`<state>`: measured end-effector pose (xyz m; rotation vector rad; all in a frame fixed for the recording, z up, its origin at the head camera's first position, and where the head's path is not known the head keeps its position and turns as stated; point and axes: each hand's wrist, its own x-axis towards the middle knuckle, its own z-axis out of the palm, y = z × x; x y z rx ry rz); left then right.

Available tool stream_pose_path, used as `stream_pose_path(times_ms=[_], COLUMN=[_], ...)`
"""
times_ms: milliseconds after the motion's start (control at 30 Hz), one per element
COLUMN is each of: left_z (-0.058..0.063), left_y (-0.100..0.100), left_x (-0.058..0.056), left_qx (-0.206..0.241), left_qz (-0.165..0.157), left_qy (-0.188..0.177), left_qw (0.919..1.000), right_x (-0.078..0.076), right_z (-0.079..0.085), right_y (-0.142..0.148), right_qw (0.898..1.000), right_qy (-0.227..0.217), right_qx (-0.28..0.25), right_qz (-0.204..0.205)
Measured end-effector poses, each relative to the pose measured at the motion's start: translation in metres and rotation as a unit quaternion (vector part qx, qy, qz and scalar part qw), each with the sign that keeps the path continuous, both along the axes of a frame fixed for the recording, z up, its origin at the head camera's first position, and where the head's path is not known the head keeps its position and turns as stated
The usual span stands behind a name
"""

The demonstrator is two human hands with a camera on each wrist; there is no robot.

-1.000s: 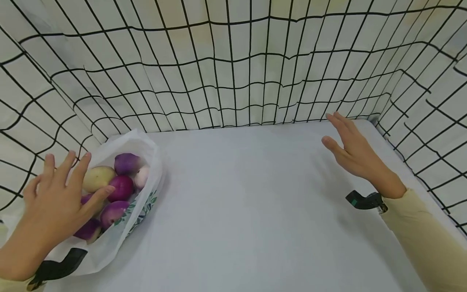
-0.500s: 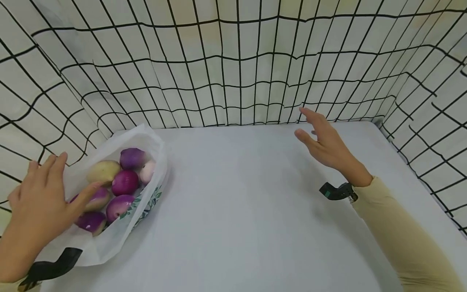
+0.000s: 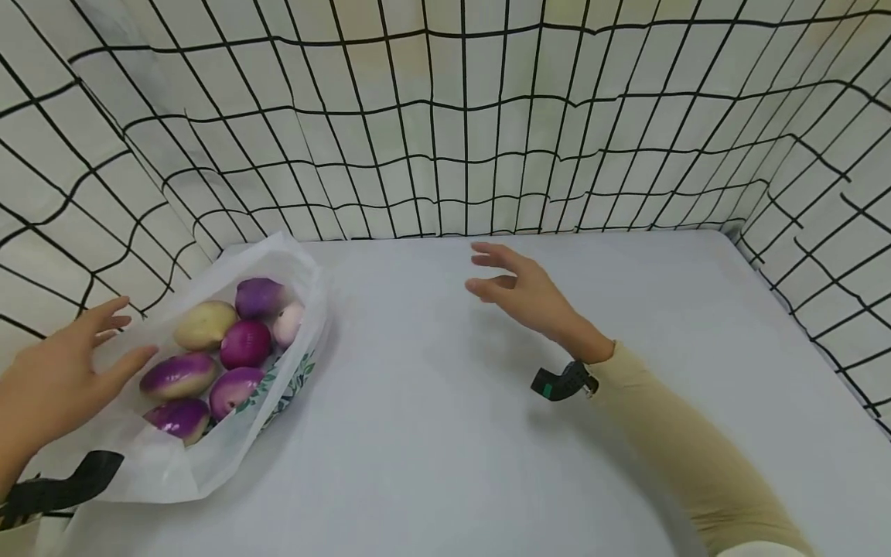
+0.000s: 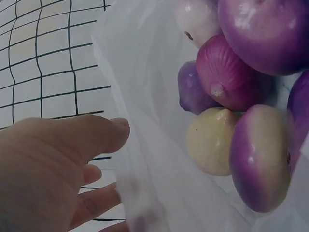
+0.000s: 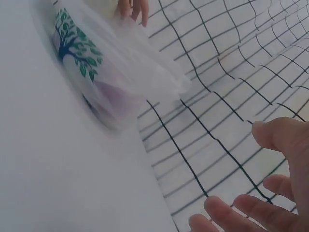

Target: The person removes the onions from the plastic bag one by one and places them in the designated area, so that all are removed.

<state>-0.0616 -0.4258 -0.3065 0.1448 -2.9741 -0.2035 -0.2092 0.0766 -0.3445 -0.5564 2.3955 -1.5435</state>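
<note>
An open white plastic bag (image 3: 278, 255) with a green leaf print lies at the left of the table. Inside are a red onion (image 3: 245, 343), a pale yellow round vegetable (image 3: 205, 325), a small pinkish-white bulb (image 3: 288, 323) and several purple-and-cream vegetables (image 3: 179, 377). My left hand (image 3: 63, 379) is at the bag's left edge, thumb apart from the fingers. In the left wrist view its thumb (image 4: 104, 133) is right at the plastic edge, and some fingertips pass behind it. My right hand (image 3: 522, 290) hovers over the middle of the table, fingers loosely bent, holding nothing.
Black wire mesh (image 3: 459, 131) stands along the back and both sides, with pale sheeting behind it. A white cover (image 3: 431, 433) lies over the table. Black camera mounts (image 3: 560, 381) sit on both wrists.
My right hand has moved left from the right side toward the middle. My left hand has shifted left and turned, uncovering more vegetables. The bag appears slightly farther right as the view shifts.
</note>
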Motion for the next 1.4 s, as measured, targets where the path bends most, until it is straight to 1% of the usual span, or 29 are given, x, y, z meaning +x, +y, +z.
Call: stream_pose_path(times_ms=[67,167,233,300,400,500,600,667,700,767,833,900,967,1000,1067,1200,1267,1333,1400], left_z=[0.002,0.006,0.007,0.008,0.008,0.008,0.009,0.01,0.01,0.011,0.012,0.012,0.012,0.012,0.011,0.011,0.011,0.012,0.012], left_y=[-0.002,-0.001,-0.001,0.0,-0.001,-0.004,-0.007,-0.009,-0.01,-0.011,-0.012,-0.012,-0.013,-0.014,-0.015,-0.019,-0.021,-0.022,-0.023], left_x=[-0.001,-0.003,-0.006,-0.008,-0.012,-0.013,-0.013,-0.013,-0.013,-0.013,-0.013,-0.014,-0.014,-0.015,-0.016,-0.019,-0.02,-0.021,-0.021], left_qx=[0.009,0.012,0.005,0.002,0.01,0.017,0.023,0.034,0.038,0.042,0.044,0.038,0.031,0.03,0.027,0.025,0.026,0.028,0.032], left_qz=[0.0,-0.002,-0.011,-0.025,-0.031,-0.024,-0.017,-0.014,-0.013,-0.011,-0.008,-0.005,-0.003,0.0,0.005,0.028,0.032,0.024,0.011], left_qy=[-0.015,-0.033,-0.033,-0.025,-0.023,-0.033,-0.045,-0.057,-0.062,-0.065,-0.062,-0.051,-0.04,-0.042,-0.052,-0.09,-0.106,-0.114,-0.123], left_qw=[0.9998,0.9994,0.9994,0.9994,0.9992,0.999,0.9986,0.9977,0.9973,0.9969,0.9971,0.998,0.9987,0.9987,0.9983,0.9953,0.9936,0.9929,0.9918], right_x=[0.003,0.009,0.014,0.018,0.026,0.034,0.039,0.043,0.046,0.05,0.055,0.059,0.063,0.064,0.067,0.071,0.072,0.073,0.073], right_z=[-0.004,-0.011,-0.015,-0.019,-0.025,-0.031,-0.036,-0.039,-0.04,-0.042,-0.043,-0.044,-0.045,-0.046,-0.047,-0.048,-0.047,-0.046,-0.047], right_y=[-0.015,-0.038,-0.053,-0.068,-0.09,-0.113,-0.133,-0.146,-0.151,-0.16,-0.169,-0.177,-0.184,-0.188,-0.194,-0.204,-0.207,-0.211,-0.214], right_qw=[0.998,0.991,0.984,0.976,0.963,0.951,0.942,0.936,0.935,0.936,0.937,0.939,0.937,0.936,0.935,0.939,0.94,0.938,0.932], right_qy=[-0.035,-0.082,-0.114,-0.144,-0.181,-0.215,-0.243,-0.257,-0.261,-0.264,-0.267,-0.269,-0.273,-0.276,-0.278,-0.272,-0.269,-0.27,-0.278], right_qx=[-0.04,-0.09,-0.117,-0.14,-0.165,-0.186,-0.203,-0.214,-0.214,-0.206,-0.197,-0.185,-0.185,-0.186,-0.189,-0.187,-0.189,-0.199,-0.218], right_qz=[0.025,0.059,0.073,0.09,0.112,0.119,0.111,0.106,0.105,0.104,0.107,0.112,0.113,0.112,0.11,0.1,0.094,0.089,0.085])
